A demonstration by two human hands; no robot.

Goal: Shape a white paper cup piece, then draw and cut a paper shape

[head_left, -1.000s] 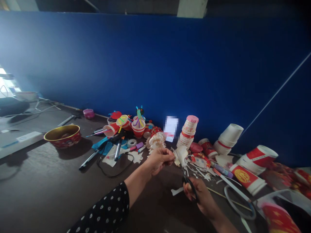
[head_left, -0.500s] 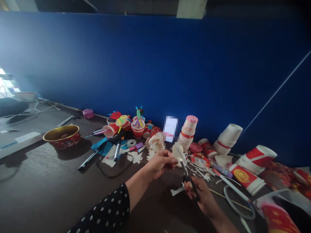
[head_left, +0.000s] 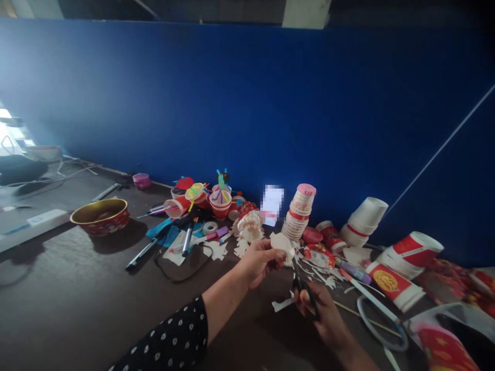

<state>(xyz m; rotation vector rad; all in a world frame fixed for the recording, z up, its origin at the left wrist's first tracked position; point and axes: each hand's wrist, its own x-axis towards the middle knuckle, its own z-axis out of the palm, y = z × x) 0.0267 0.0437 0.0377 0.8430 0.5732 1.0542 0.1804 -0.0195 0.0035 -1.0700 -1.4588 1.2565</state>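
Observation:
My left hand [head_left: 263,262] pinches a pale piece of paper [head_left: 281,244] between thumb and fingers, above the middle of the dark table. A pair of black-handled scissors [head_left: 300,286] is gripped in my right hand [head_left: 315,304], blades pointing up and away at the paper's right edge. Whether the blades touch the paper I cannot tell. Below the hands lies a small white scrap [head_left: 283,303], and thin paper offcuts [head_left: 323,275] are strewn to the right. Just behind the paper rises a stack of paper cups [head_left: 298,212].
Decorated cups [head_left: 220,203], markers [head_left: 187,238] and a tape roll [head_left: 210,228] crowd the left of my hands. Further left stands a gold-lined red bowl [head_left: 99,216]. White cups [head_left: 363,221] and red-and-white cups [head_left: 394,281] lie rightward, before a blue partition [head_left: 240,103].
The paper has turned in my left hand and tilts more to the left. The scissor blades now stand at its right edge instead of crossing in front of it.

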